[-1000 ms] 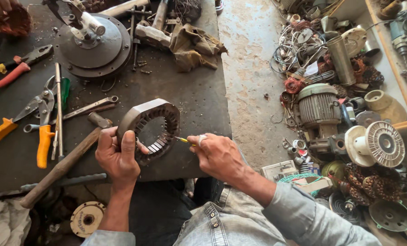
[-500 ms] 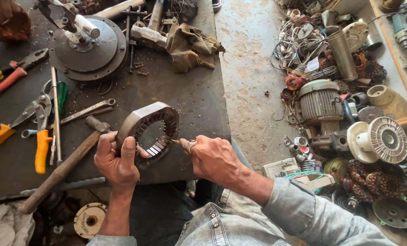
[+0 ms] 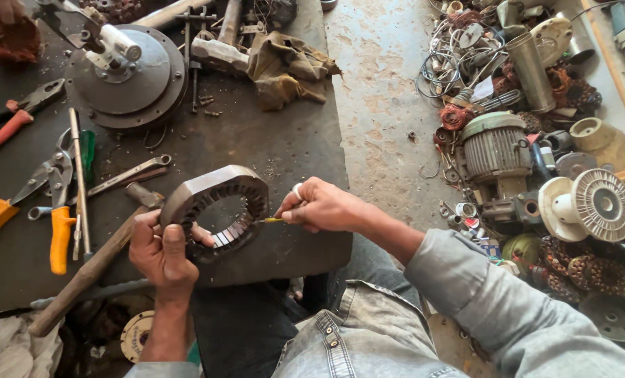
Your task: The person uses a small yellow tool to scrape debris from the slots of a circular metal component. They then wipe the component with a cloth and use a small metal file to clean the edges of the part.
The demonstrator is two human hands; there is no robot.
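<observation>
My left hand [image 3: 160,248] grips the lower left rim of a grey slotted metal stator ring [image 3: 214,203], holding it tilted on edge above the near edge of the dark worktable [image 3: 270,147]. My right hand [image 3: 323,206], a ring on one finger, pinches a small yellow strip [image 3: 272,220] and holds its tip against the ring's right side, at the slots. Both forearms reach in from the bottom of the view, the right one in a denim sleeve.
On the table lie a hammer [image 3: 92,269], yellow-handled snips [image 3: 43,185], red-handled pliers [image 3: 15,115], a spanner [image 3: 127,173], a round motor plate [image 3: 127,73] and a rag [image 3: 288,66]. Another person's hand [image 3: 4,28] is at the top left. Motor parts and wire [image 3: 536,140] cover the floor on the right.
My right hand has moved a little left, bringing the yellow strip up to the ring's slots. My left hand keeps its hold on the ring.
</observation>
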